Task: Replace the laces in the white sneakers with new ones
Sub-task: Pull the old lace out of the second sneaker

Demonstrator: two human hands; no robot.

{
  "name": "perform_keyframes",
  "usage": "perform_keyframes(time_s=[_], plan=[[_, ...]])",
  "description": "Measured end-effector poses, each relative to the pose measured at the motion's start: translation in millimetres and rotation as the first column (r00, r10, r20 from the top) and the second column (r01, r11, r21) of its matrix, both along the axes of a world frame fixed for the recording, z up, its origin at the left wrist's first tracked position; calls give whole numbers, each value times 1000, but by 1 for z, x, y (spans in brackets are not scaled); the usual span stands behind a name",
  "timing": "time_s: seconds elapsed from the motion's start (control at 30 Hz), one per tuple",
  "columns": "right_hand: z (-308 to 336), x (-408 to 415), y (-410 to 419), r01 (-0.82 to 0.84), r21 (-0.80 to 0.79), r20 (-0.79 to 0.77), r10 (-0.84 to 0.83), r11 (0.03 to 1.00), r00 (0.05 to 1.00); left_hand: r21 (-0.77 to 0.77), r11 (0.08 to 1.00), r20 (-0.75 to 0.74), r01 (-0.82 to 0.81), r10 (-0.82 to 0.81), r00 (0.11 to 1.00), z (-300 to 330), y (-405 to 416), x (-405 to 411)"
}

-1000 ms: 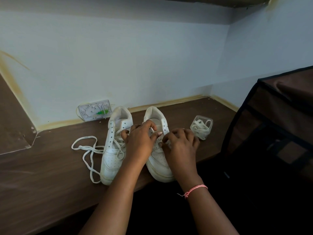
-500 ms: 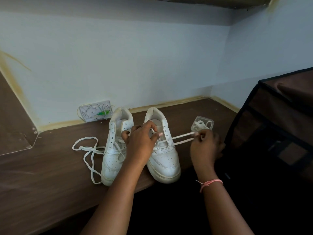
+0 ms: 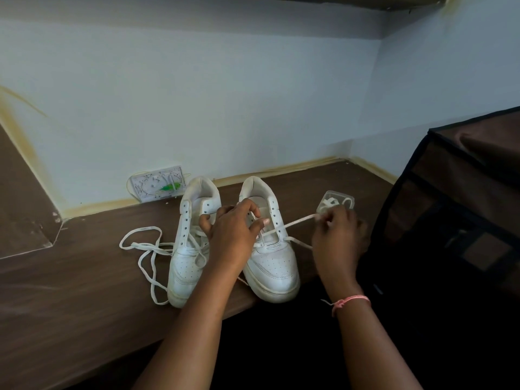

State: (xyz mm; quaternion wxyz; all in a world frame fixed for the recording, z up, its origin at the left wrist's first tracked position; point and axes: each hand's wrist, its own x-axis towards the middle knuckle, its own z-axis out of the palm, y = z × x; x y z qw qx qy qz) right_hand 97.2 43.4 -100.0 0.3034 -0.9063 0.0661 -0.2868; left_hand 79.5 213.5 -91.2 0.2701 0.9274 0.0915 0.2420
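Two white sneakers stand side by side on the brown wooden ledge (image 3: pixel 70 291), toes toward me. The left sneaker (image 3: pixel 187 257) has a loosened lace trailing left in loops (image 3: pixel 146 249). My left hand (image 3: pixel 233 235) rests on the right sneaker (image 3: pixel 274 266), its fingers curled at the tongue and eyelets. Out to the right of that shoe, my right hand (image 3: pixel 336 235) pinches its lace (image 3: pixel 298 222) and holds it stretched taut. A clear plastic box (image 3: pixel 336 202) with coiled white laces sits just behind my right hand.
A white plastic packet with a green piece (image 3: pixel 157 184) leans against the pale blue wall behind the shoes. A dark brown fabric cabinet (image 3: pixel 450 206) stands close on the right. The ledge's front edge runs right under the sneaker toes.
My right hand has drawn the right sneaker's lace out to the right, away from the shoe. My left hand has stayed on the shoe.
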Motion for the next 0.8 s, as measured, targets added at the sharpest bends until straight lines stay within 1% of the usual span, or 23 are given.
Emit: perform_keyframes(time_s=[0.03, 0.1, 0.17, 0.2, 0.23, 0.3, 0.37, 0.4, 0.47, 0.5, 0.53, 0.57, 0.6, 0.67, 0.7, 0.77, 0.8], plan=[[-1, 1, -5, 11, 8, -14, -11, 1000, 1000, 0, 1000, -5, -1, 1, 1000, 0, 0, 0], [-5, -2, -2, -103, -14, -34, 102, 995, 994, -6, 1000, -2, -4, 4, 1000, -1, 0, 0], [-8, -7, 10, -249, -120, -29, 248, 961, 968, -7, 1000, -1, 0, 0, 1000, -1, -2, 0], [-10, -10, 19, -295, -185, -34, 294, 937, 955, -4, 1000, -3, 0, 0, 1000, 0, -2, 0], [-12, -12, 26, -327, -215, -45, 326, 920, 944, -1, 1000, -8, 2, -2, 1000, 0, -2, -1], [-11, -12, 32, -349, -203, -57, 344, 915, 937, 3, 1000, -10, 6, -6, 1000, 1, -1, -1], [-8, -7, 26, -300, -147, -38, 298, 942, 954, -2, 1000, -4, 11, -11, 1000, 0, 0, 0], [-6, -4, 19, -241, -99, -11, 241, 965, 970, -5, 1000, -2, 11, -11, 1000, -1, 0, 0], [-3, 3, 2, -63, 18, 26, 62, 998, 998, -8, 1000, 1, 7, -7, 1000, -2, 1, 1], [-3, 5, -4, 8, 56, 6, -8, 998, 1000, -4, 1000, 5, 5, -5, 1000, -2, 1, 1], [-5, 5, -6, 30, 61, -27, -28, 998, 999, 1, 1000, 9, 3, -3, 1000, -2, 1, 1], [-7, 3, -4, -9, 43, -52, 11, 999, 999, 1, 1000, 12, 2, -2, 1000, -2, 1, 1], [-8, 0, 1, -91, 7, -61, 91, 996, 994, -3, 1000, 15, 4, -4, 1000, -2, 1, 0], [-12, -6, 16, -271, -89, -87, 263, 959, 961, -5, 1000, 17, 8, -8, 1000, -1, -1, 0], [-13, -7, 23, -327, -121, -108, 315, 937, 943, -5, 1000, 13, 8, -8, 1000, -1, -1, 0], [-13, -4, 26, -360, -117, -120, 347, 926, 930, -12, 1000, 10, 5, -5, 1000, -1, -1, 1], [-11, -3, 23, -336, -95, -96, 327, 937, 940, -15, 1000, 10, 3, -2, 1000, -2, 0, 1]])
